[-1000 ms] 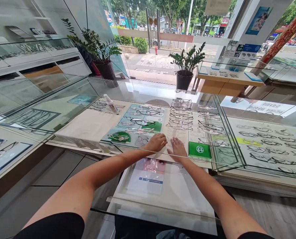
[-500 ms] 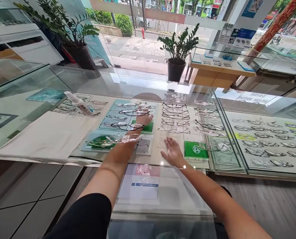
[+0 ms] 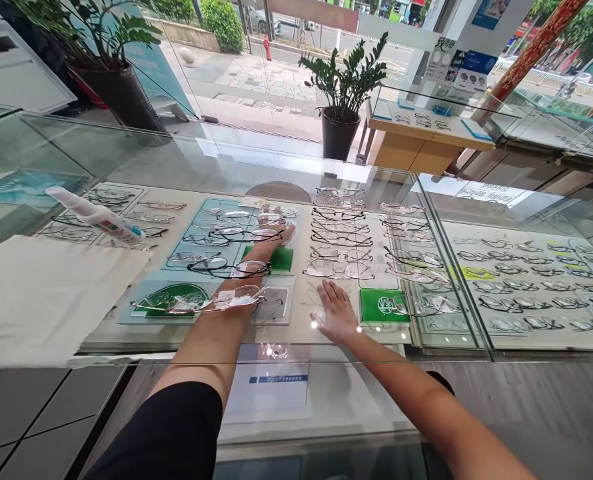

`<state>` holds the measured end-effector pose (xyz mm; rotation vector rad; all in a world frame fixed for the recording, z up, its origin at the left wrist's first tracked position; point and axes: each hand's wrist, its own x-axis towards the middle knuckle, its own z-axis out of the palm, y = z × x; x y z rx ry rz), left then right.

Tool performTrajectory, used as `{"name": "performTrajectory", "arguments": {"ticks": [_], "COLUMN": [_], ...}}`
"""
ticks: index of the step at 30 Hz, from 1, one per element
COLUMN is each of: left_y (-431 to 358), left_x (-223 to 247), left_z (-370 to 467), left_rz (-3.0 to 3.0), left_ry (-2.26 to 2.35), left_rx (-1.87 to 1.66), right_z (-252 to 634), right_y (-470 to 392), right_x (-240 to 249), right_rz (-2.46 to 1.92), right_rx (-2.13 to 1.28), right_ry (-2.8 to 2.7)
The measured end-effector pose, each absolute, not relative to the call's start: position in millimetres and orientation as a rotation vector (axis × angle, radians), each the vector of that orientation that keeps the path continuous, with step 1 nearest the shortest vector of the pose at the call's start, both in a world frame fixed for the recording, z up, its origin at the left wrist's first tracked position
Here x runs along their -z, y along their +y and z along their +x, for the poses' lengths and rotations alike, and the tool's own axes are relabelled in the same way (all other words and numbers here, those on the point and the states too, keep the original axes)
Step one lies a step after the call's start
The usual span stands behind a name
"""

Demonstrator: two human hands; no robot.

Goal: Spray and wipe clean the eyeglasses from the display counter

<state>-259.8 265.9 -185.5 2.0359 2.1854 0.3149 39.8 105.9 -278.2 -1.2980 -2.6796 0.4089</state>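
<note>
My left hand [image 3: 275,228] reaches far into the display case under the glass, thumb apart and fingers stretched forward, partly covered by the eyeglasses in front of it. It is nearest a green card [image 3: 281,260] and a pale blue mat [image 3: 204,220]. Black-framed eyeglasses [image 3: 229,268] and thin-rimmed eyeglasses [image 3: 199,303] show across my left forearm. My right hand [image 3: 336,313] lies flat, fingers spread, on the beige case floor. Just beyond its fingertips is the column of eyeglasses [image 3: 340,240]; a green logo card [image 3: 384,307] lies to its right. Neither hand visibly holds anything.
On the left are a white spray bottle [image 3: 94,215], tilted over, and a beige cloth [image 3: 51,300] hanging past the front edge. More eyeglasses fill the right case [image 3: 531,287]. Potted plants [image 3: 341,130] stand beyond the glass counter.
The view has shifted, so the counter, bottle and cloth sit further left and look closer. Both hands stay in nearly the same places in the case, with nothing visibly picked up.
</note>
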Motion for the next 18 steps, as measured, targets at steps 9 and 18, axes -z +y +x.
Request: {"name": "performTrajectory", "arguments": {"ticks": [9, 18], "left_y": [225.7, 113.1], "left_x": [186.6, 166.8], "left_z": [-225.5, -201.0], "left_rz": [2.164, 2.42], "left_ry": [2.317, 2.084], "left_rx": [-0.417, -0.309], "right_z": [39.2, 33.2], "right_y": [110.4, 116.7], "right_x": [283.8, 262.4], "right_rz": [-1.223, -1.311], "right_rx": [-0.375, -0.475], "right_ry": [-2.641, -2.64]}}
